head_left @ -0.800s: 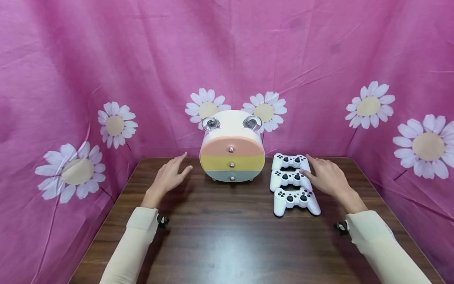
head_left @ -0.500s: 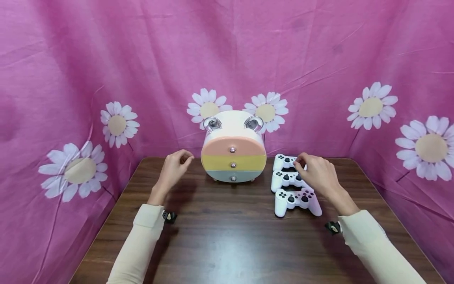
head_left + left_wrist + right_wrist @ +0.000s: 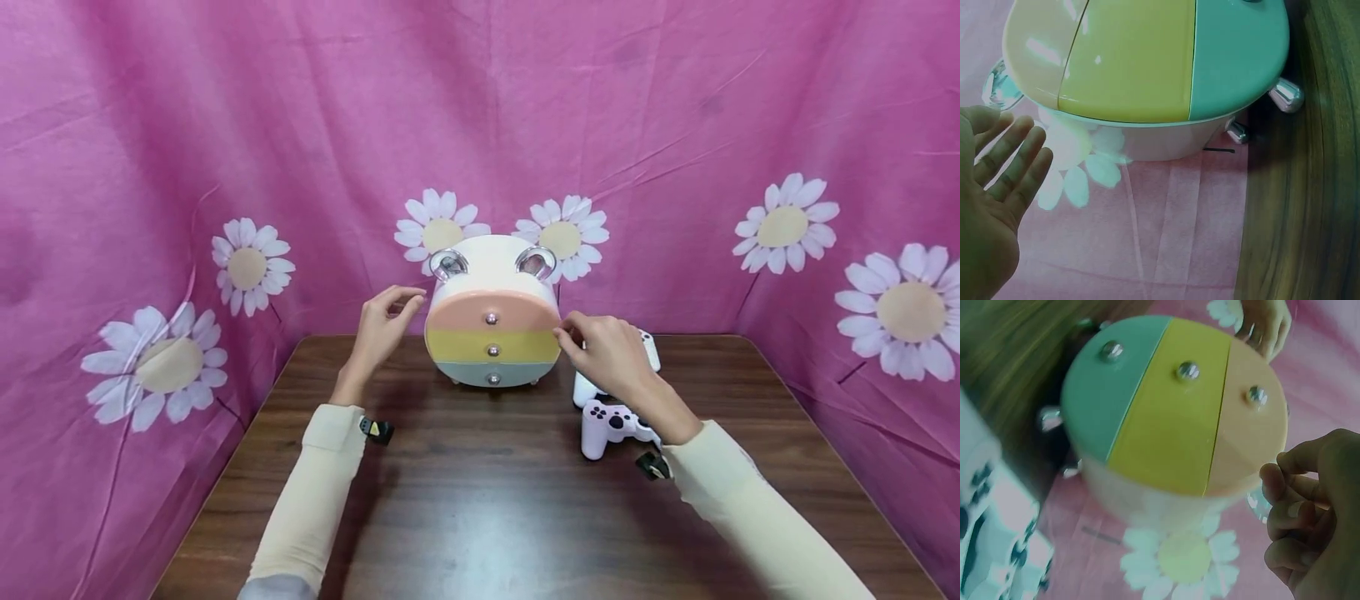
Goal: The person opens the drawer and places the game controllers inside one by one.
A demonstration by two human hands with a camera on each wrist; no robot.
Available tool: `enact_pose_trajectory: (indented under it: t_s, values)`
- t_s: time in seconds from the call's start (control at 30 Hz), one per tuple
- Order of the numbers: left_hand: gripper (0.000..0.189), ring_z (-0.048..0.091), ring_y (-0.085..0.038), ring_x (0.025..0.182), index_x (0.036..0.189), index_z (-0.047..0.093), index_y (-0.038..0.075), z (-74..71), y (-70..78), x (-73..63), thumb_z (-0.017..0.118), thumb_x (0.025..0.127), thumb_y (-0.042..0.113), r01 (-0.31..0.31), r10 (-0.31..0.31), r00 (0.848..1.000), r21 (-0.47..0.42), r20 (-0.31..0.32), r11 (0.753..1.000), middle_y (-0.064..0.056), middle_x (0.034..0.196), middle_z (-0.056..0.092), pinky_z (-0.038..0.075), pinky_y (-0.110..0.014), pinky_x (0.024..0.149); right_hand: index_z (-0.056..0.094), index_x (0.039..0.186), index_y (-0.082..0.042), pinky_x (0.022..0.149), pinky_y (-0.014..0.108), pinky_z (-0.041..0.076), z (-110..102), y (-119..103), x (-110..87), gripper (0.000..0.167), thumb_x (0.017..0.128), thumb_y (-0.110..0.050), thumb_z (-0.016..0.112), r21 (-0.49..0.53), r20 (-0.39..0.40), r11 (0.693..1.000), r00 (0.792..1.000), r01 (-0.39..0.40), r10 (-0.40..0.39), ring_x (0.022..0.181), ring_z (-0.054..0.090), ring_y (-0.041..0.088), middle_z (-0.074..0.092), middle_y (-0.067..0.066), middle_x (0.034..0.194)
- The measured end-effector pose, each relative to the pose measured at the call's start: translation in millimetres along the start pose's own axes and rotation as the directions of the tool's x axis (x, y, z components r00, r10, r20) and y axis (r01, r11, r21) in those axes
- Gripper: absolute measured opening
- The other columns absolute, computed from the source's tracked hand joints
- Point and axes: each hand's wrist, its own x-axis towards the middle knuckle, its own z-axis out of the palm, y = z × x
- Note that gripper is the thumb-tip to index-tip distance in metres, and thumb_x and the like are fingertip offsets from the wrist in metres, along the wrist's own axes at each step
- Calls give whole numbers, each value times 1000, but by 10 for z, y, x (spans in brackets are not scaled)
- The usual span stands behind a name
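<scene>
A small rounded chest of drawers (image 3: 468,343) stands at the back of the table, with a white top and two silver-rimmed eyes. Its three drawers, peach, yellow and green, each have a silver knob (image 3: 1188,370) and are closed. My left hand (image 3: 381,333) hovers just left of the chest, fingers loosely bent and holding nothing. On the other side my right hand (image 3: 611,354) has its fingertips right by the chest's edge, near the peach and yellow drawers. Its fingers are loosely curled, thumb near the index finger, with nothing between them.
White game controllers (image 3: 597,433) lie in a column right of the chest, partly hidden under my right hand and forearm. The brown wooden table (image 3: 480,492) is backed by a pink cloth (image 3: 480,108) printed with daisies, close behind the chest.
My right hand has moved left from beside the controllers to the chest's right edge, its fingers curling. My left hand has risen and come right, closer to the chest. Chest and controllers stay put.
</scene>
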Motion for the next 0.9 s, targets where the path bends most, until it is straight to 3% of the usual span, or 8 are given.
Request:
enact_pose_trajectory:
  t_s: [0.2,0.4,0.5,0.6,0.9]
  values:
    - [32,71,-30,122,134,74,10,64,-57,142,66,108,27,129,-125,989,-38,77,991,-11,136,74,59,-47,109,72,91,-12,42,39,45,134,-224,223,18,101,-26,69,-15,24,999,999,45,-45,52,53,21,59,-2,60]
    - [50,51,-29,149,153,60,18,84,-127,222,62,109,40,288,-267,939,-74,215,955,-6,160,57,42,-53,127,68,85,-15,46,45,51,293,-413,384,27,103,-36,69,-52,64,998,998,32,-28,57,62,27,65,-2,68]
    - [56,43,-30,156,159,53,17,87,-142,231,60,109,42,324,-288,915,-89,284,942,-8,166,50,37,-53,131,68,85,-15,47,47,54,374,-494,429,31,102,-42,70,-75,47,996,998,38,-35,60,65,30,69,-1,71]
    - [59,42,-29,157,162,49,16,97,-139,233,59,110,43,338,-288,899,-107,330,935,-8,168,46,40,-49,130,67,83,-14,48,49,55,440,-552,452,37,100,-46,72,-105,13,993,999,49,-48,62,65,31,67,2,67]
    - [64,44,-24,156,162,48,19,86,-102,190,62,107,50,357,-295,884,-115,362,927,0,168,46,42,-44,129,65,76,-10,47,49,53,597,-610,469,49,97,-53,75,-203,-61,978,997,38,-51,53,63,34,60,5,55]
